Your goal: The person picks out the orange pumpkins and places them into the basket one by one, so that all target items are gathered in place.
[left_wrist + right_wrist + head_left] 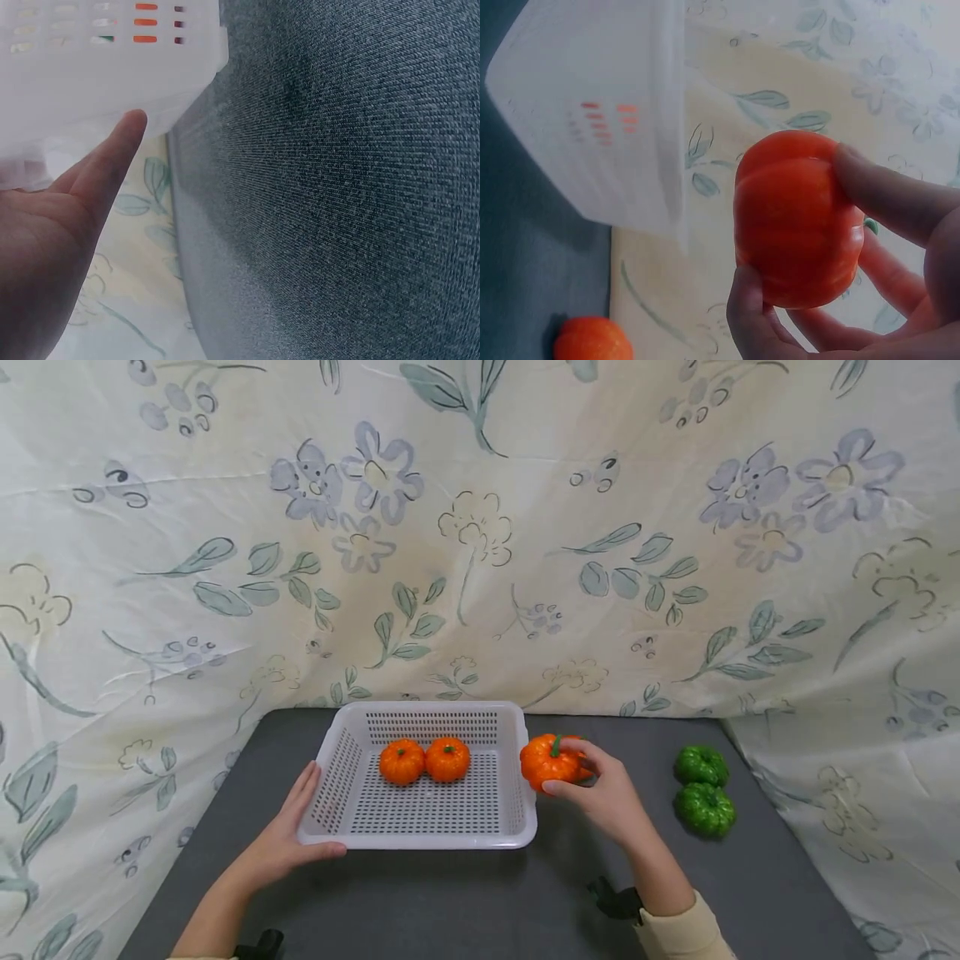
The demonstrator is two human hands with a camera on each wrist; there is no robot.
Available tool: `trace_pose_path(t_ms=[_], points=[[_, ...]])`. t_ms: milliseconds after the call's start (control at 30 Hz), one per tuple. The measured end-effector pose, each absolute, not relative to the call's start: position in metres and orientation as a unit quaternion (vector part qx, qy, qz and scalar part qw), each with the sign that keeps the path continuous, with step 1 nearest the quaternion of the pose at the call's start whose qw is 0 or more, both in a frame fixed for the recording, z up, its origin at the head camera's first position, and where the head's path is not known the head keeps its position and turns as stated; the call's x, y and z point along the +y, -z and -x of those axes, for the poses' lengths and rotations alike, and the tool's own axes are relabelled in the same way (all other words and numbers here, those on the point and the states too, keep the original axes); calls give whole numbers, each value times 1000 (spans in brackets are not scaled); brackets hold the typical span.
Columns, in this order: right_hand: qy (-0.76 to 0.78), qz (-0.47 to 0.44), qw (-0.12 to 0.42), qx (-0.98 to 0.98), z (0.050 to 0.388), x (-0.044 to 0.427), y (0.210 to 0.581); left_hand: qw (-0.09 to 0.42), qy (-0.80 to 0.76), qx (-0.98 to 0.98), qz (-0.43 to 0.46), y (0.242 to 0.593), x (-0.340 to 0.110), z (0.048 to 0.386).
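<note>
A white perforated basket (pixel 420 842) holds two small orange pumpkin-like items (pixel 402 762), (pixel 447 759) side by side. My left hand (pixel 273 852) rests against its left end with straight fingers, the thumb along the front edge; in the left wrist view a straight digit of the hand (pixel 71 217) touches the basket wall (pixel 90 90). Just beside the right rim, my right hand (pixel 611 797) holds an orange pepper (pixel 546 762) with a green stem. The right wrist view shows this pepper (pixel 795 225) pinched between thumb and fingers of the hand (pixel 900 285), apart from the basket (pixel 630 67).
Two green peppers (pixel 701 766), (pixel 705 810) sit on the dark table (pixel 450 902) at the right. Another orange item (pixel 592 341) lies on the table in the right wrist view, mostly hidden behind the right hand in the head view. Floral cloth (pixel 480 643) hangs behind the table.
</note>
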State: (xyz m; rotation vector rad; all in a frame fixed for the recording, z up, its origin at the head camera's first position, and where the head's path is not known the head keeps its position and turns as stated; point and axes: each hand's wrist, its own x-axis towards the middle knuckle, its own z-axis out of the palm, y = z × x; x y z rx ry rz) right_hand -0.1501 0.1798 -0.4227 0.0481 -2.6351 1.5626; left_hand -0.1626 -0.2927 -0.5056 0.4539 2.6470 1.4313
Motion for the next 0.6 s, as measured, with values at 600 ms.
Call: trace_pose_path(t_ms=[600], points=[[-550, -53, 4, -833, 158, 140, 423, 51, -467, 870, -150, 503, -293, 164]])
